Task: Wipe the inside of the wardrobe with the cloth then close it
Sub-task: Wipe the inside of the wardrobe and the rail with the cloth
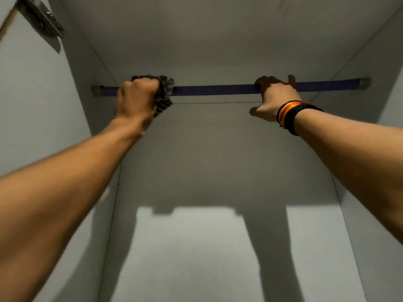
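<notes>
I look up into the white wardrobe [196,149], both arms raised inside it. A dark blue hanging rail [213,90] runs across near the top from wall to wall. My left hand [137,99] is shut on a dark striped cloth [164,92], and cloth and fist wrap the rail close to its left end. My right hand [275,99] grips the rail toward its right end; several red, yellow and black bands sit on that wrist.
A metal door hinge [43,18] is fixed at the upper left on the side panel. The rail ends sit in small brackets, left bracket [97,90] and right bracket [365,82]. Arm shadows fall on the back panel [196,247].
</notes>
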### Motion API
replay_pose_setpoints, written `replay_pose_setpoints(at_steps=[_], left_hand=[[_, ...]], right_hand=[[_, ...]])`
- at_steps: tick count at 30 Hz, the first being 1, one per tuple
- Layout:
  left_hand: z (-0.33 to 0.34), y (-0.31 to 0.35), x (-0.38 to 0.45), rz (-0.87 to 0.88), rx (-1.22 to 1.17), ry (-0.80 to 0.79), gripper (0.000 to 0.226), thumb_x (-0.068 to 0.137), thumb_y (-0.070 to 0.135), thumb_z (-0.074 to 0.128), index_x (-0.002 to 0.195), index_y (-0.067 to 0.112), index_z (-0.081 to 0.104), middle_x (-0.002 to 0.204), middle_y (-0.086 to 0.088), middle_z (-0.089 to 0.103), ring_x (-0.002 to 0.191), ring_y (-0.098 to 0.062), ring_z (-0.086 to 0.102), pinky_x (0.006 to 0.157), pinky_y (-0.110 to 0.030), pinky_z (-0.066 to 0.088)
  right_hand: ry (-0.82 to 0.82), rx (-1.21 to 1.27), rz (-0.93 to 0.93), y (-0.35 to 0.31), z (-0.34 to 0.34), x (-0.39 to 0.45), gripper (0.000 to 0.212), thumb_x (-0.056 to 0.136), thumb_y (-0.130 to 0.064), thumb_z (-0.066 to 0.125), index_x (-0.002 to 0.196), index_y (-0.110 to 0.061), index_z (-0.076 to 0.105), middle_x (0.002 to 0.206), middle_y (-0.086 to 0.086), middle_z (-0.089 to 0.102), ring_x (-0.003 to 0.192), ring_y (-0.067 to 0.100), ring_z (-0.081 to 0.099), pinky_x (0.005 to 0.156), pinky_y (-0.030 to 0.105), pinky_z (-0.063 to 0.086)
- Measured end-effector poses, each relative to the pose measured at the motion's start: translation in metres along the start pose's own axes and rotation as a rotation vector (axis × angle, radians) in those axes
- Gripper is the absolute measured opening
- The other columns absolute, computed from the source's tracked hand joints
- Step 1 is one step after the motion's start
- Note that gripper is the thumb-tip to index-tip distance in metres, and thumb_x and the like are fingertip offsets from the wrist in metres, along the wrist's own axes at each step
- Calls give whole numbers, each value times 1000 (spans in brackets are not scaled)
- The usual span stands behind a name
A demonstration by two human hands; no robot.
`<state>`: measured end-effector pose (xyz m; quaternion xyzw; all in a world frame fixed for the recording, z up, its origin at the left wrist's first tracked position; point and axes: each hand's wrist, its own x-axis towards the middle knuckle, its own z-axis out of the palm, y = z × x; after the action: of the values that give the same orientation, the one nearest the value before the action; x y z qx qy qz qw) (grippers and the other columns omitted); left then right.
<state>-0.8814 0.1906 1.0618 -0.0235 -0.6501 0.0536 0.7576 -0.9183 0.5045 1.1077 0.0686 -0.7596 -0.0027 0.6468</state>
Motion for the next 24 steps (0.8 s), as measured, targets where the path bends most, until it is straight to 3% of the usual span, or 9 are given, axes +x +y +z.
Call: replay_pose_setpoints(at_steps=[5,7,9,10,11,12,15,19,24], left_hand=[[-10,63,-52,8,-242,-328,25,87,26,71,109,13,72,106,-17,76,100,-42,72,76,-40,56],[-6,79,-88,-175,-402,-359,20,87,22,63,103,16,72,101,-17,75,99,-43,69,71,-40,53],[-7,93,-121,-398,-563,-386,27,84,18,58,106,19,74,101,-17,76,100,-41,69,74,-40,55],[-6,100,-136,-482,-634,-409,30,82,19,59,107,21,75,101,-15,77,100,-39,71,76,-39,57],[-8,105,-149,-543,-707,-448,30,80,22,61,106,23,77,99,-12,78,98,-35,72,77,-38,59],[-11,110,-162,-596,-770,-503,28,78,24,65,103,24,78,95,-8,80,95,-32,74,76,-37,61],[-21,115,-203,-748,-985,-652,18,75,30,75,92,24,80,80,3,80,81,-19,77,76,-38,63],[-37,111,-264,-959,-1179,-763,15,81,30,78,89,17,81,82,-1,81,81,-21,78,78,-42,65],[-98,106,-333,-1107,-1440,-1098,59,99,61,48,131,16,68,122,-7,74,115,-32,69,97,-43,57]], right_hand=[[2,299,125,-38,-11,-54,73,89,-56,56,144,-12,40,147,12,48,141,29,37,120,57,3],[42,610,183,-61,-7,-104,62,91,-56,55,137,-15,49,140,8,54,134,25,47,117,45,23],[-135,996,312,-84,-2,-160,49,92,-55,56,110,-11,63,108,14,66,109,27,62,90,35,47],[-265,1187,407,-96,3,-183,48,92,-53,57,100,-7,64,94,20,65,91,9,48,79,33,50],[-364,1340,523,-105,5,-204,49,93,-51,58,100,-3,66,97,22,69,123,36,50,73,33,54],[-425,1435,627,-111,8,-223,44,92,-48,60,103,-6,68,102,14,74,103,24,70,67,32,57],[-504,1535,815,-120,11,-270,26,90,-37,68,103,-14,72,105,5,76,102,18,71,63,34,60],[-714,1536,958,-125,7,-331,39,89,-32,70,115,-3,69,108,13,76,101,27,74,84,43,61],[-698,1576,1125,-140,-20,-402,24,91,-18,66,110,-4,63,116,21,71,107,34,70,69,37,61]])
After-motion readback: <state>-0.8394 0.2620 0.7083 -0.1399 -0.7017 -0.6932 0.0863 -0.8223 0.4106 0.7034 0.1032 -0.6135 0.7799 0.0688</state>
